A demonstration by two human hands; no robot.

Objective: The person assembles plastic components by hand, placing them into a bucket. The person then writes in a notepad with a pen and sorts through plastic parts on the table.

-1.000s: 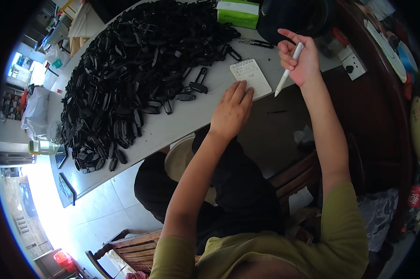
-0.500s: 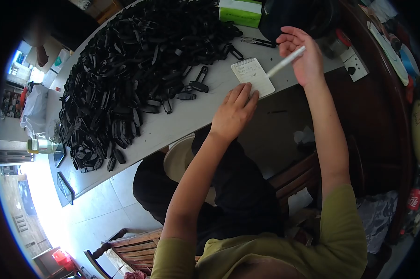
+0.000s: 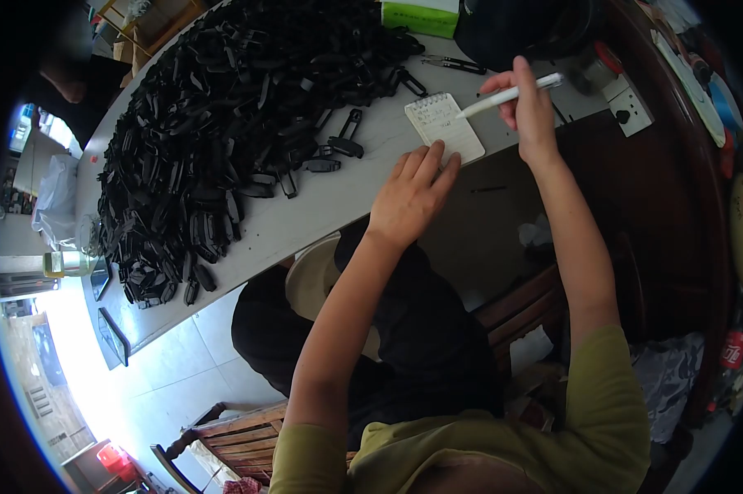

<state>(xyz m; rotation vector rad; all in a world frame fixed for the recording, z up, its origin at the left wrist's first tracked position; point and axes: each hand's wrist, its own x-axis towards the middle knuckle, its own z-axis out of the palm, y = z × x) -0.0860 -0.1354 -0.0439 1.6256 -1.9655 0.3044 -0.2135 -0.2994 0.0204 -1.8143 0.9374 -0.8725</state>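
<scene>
While the left hand (image 3: 408, 191) lies nearly flat across the near edge of a spiral notepad (image 3: 464, 142) on the counter (image 3: 343, 193), beside heaped black clips (image 3: 240, 107), the right hand (image 3: 533, 119) grips a white pen (image 3: 496, 100), its tip over the page; contact is unclear. Steady left-hand pressure should keep the notepad from skidding, and a light, slanted hold should favor legible marks.

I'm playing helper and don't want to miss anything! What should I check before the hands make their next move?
1. Pen held in the right hand: ok.
2. Pen tip pointing towards the notepad: ok.
3. Pen tip touching paper: cannot tell.
4. Left hand at the notepad's lower edge: ok.
5. Black pieces off the page: ok.
6. Writing clear enough to read here: not ok, too small.
</scene>
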